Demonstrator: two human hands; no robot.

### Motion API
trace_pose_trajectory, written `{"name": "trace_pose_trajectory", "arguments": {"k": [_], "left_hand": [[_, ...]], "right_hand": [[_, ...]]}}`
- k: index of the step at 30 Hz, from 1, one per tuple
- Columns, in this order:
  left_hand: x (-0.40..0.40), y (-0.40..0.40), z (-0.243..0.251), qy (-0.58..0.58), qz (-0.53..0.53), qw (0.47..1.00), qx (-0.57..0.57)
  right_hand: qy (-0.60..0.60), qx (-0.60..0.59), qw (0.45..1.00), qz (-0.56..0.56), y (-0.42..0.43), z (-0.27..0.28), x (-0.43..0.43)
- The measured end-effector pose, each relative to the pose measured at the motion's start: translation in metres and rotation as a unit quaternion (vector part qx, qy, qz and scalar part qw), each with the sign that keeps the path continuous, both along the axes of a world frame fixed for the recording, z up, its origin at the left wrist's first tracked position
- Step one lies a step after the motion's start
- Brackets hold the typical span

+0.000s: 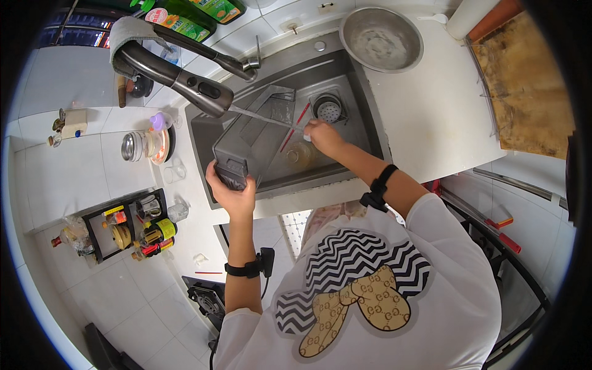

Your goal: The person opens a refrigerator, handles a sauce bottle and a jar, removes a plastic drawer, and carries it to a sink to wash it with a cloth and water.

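Observation:
My left hand grips the near end of a long grey tray-like part, thumb and fingers on opposite sides. That part slants across the left half of the stainless steel sink. My right hand is over the middle of the sink, its fingers closed on a small white thing, mostly hidden. A stream of water runs from the pull-out faucet head towards my right fingers. Beneath that hand sits an amber glass bowl, partly covered. A thin red stick lies near it.
A drain strainer is at the sink's back right. A metal basin stands behind, on the counter. To the left are drinking glasses and a rack with bottles. A wooden board is at right; soap bottles stand behind the faucet.

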State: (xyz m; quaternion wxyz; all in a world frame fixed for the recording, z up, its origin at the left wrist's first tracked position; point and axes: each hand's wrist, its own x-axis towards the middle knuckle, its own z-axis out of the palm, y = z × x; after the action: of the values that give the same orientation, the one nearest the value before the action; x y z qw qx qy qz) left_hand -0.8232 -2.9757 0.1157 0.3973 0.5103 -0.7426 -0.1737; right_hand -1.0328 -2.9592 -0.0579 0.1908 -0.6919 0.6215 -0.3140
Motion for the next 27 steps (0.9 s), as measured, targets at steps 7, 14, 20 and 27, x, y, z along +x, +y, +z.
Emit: {"name": "trace_pose_trajectory", "arguments": {"k": [7, 14, 20, 27], "left_hand": [[-0.027, -0.012, -0.022, 0.075, -0.009, 0.993, 0.086], [-0.031, -0.026, -0.026, 0.058, -0.077, 0.990, 0.106], [-0.067, -0.028, -0.018, -0.132, -0.060, 0.989, 0.022], [-0.107, -0.047, -0.019, -0.176, 0.000, 0.982, 0.075]], "right_hand": [[-0.267, -0.138, 0.944, 0.135, -0.001, 0.075, 0.045], [0.006, 0.003, 1.000, 0.014, 0.019, -0.033, -0.031], [-0.150, 0.184, 0.969, -0.075, 0.038, 0.037, -0.033], [-0.601, 0.158, 0.783, 0.012, 0.004, 0.099, 0.004]]}}
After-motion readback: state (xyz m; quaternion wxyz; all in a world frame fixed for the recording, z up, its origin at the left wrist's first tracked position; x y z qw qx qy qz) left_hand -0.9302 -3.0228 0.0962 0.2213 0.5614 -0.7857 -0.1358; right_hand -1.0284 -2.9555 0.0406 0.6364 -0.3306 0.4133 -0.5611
